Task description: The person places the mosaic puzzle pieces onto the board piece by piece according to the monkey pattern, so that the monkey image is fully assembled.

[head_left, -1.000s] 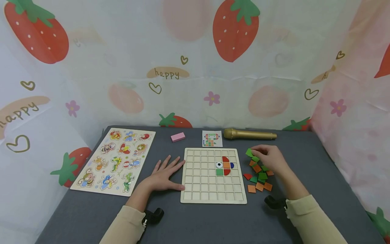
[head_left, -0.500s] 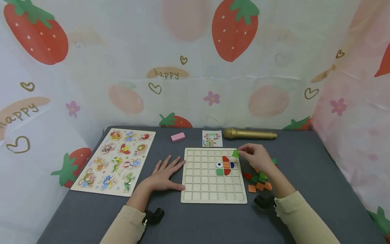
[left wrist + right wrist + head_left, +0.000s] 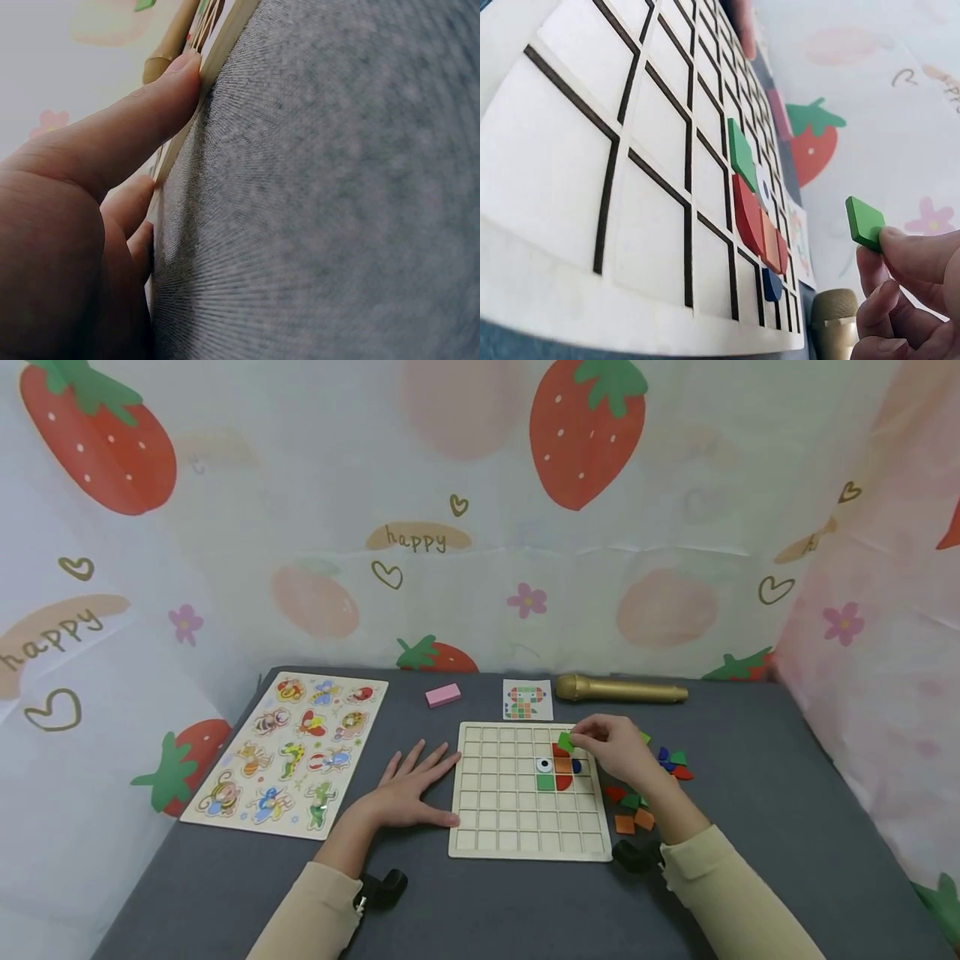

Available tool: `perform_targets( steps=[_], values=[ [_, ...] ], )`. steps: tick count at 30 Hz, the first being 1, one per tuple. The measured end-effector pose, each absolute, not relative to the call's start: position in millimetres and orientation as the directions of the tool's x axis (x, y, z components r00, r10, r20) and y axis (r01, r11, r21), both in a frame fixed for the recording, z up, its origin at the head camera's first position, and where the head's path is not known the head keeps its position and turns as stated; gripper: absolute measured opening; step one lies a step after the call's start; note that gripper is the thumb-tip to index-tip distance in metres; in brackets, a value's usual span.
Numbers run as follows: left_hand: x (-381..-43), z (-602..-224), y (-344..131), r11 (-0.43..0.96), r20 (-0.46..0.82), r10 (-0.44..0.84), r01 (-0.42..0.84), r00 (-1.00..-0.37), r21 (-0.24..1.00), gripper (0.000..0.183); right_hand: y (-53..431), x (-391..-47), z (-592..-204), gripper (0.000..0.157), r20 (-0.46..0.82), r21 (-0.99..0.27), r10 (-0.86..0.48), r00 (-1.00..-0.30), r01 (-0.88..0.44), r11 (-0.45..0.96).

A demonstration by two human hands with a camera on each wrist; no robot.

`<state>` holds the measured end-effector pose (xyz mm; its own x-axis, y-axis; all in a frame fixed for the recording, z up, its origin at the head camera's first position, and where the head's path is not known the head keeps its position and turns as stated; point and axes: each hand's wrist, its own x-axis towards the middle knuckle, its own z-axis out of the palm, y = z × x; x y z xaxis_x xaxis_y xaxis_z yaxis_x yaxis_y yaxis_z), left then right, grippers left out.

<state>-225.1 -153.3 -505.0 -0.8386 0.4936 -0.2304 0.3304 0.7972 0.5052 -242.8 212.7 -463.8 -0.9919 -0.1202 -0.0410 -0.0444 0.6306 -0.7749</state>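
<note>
And across comes the right hand [image 3: 617, 750]! A second ago it was out over the loose pieces, half a second ago at the grid board's upper right corner; now it is farther in, pinching a green tile [image 3: 866, 223] tightly between thumb and forefinger. From the head view that tile overlaps the upper red piece [image 3: 558, 750], while the right wrist view shows it held up, clear of the grid board [image 3: 489, 820]. No change from the left hand [image 3: 405, 797]: fingers spread wide, gripping nothing, thumb and fingertips touching the board's left edge. The laid pieces have kept their places: eye tile [image 3: 544, 766], orange square [image 3: 562, 766], blue piece [image 3: 577, 767], green square [image 3: 545, 782] below the eye, lower red piece [image 3: 563, 782] beside it. And look right, where the hand's shift has uncovered a little blue, green and red cluster [image 3: 678, 758]! The pattern card [image 3: 528, 699] and golden microphone [image 3: 622, 690] haven't budged, both beyond the board.
</note>
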Motion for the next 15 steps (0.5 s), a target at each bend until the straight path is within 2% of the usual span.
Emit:
perform_targets(
  steps=[15],
  values=[
    [-227.1,-506.9,-154.2,0.791,-0.222,0.493,0.328,-0.841,0.516,0.103,195.6,-263.9,-483.3,0.018,-0.068,-0.76,-0.138,-0.988,-0.038,0.649]
  ],
)
